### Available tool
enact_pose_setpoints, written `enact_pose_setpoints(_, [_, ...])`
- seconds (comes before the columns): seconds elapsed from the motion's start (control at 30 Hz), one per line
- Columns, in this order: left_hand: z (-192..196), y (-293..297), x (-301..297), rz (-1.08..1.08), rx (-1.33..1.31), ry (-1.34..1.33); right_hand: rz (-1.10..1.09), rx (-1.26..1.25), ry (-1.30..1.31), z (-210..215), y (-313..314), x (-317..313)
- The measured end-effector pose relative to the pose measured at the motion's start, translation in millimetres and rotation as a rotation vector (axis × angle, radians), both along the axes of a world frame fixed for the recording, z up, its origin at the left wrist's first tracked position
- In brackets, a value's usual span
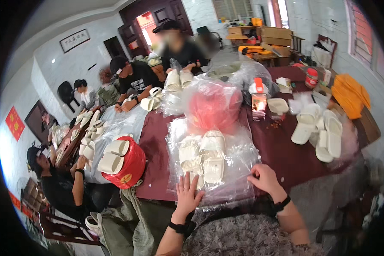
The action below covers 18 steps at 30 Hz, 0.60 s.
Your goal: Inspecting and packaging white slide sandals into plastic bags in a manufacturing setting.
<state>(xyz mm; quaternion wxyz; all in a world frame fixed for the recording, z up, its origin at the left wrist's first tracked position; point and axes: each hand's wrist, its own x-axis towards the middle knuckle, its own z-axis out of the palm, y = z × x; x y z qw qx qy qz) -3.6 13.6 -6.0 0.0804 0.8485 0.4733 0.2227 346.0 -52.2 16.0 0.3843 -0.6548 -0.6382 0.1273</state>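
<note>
A pair of cream-white slide slippers (213,164) lies under or inside a clear plastic bag (239,181) on the table in front of me. My left hand (187,195) rests flat with fingers spread on the near left part of the bag, over the end of the left slipper. At the bag's right edge, the fingers of my right hand (265,179) are curled together in a pinch on the film. Just beyond the slippers stands a red bundle (215,106) wrapped in clear plastic.
On the dark red tabletop (273,149), loose white slippers (328,128) lie to the right. A phone (259,106) stands beyond my right hand. Another red bundle (130,164) carrying slippers sits at left. Several people work around the tables at left and far side. Orange cloth (350,96) hangs at right.
</note>
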Motion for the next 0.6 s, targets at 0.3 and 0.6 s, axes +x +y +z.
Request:
enact_pose_setpoints(0.3, [-15, -7, -13, 0.023, 0.047, -0.093, -0.053, 0.126, -0.013, -18, -8, -19])
enact_pose_setpoints(0.6, [-1, -6, -12, 0.03, 0.017, -0.123, -0.095, 0.177, -0.029, -8, -10, -30])
